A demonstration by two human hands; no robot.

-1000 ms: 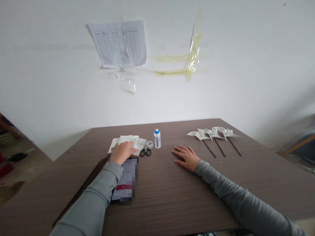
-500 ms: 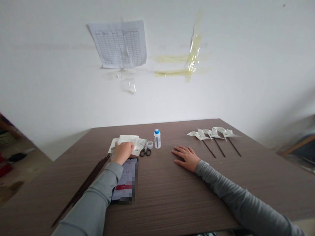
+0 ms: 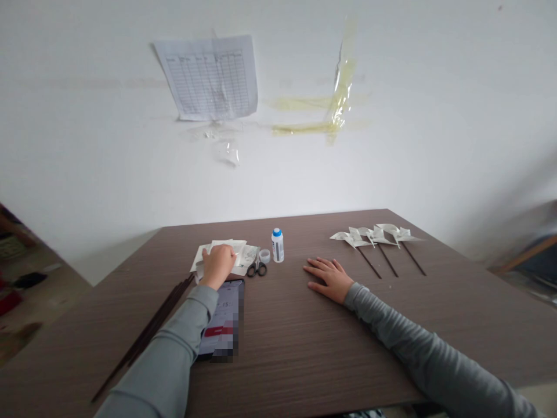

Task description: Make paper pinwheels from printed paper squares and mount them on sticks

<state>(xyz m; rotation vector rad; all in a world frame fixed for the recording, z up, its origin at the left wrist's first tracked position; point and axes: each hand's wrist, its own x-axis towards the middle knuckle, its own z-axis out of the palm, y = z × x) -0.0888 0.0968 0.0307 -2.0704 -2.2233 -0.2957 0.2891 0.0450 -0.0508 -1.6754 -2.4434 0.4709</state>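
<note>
My left hand is closed over a pile of white paper pieces at the left of the table. Its fingers are curled, and whatever they may grip is hidden beneath them. My right hand lies flat on the tabletop with fingers spread and nothing in it. Between the hands are black-handled scissors, a small round translucent container and a white bottle with a blue cap. Below my left hand lies a phone, partly covered by the wrist.
Several dark thin sticks lie in a bundle along my left forearm. Three paper pinwheels on sticks lie at the right back of the brown table. Behind stands a white wall with a printed sheet and yellowish tape.
My left hand has shifted slightly over the paper pile, its fingers still curled. My right hand stays flat in the same place. The view has barely moved.
</note>
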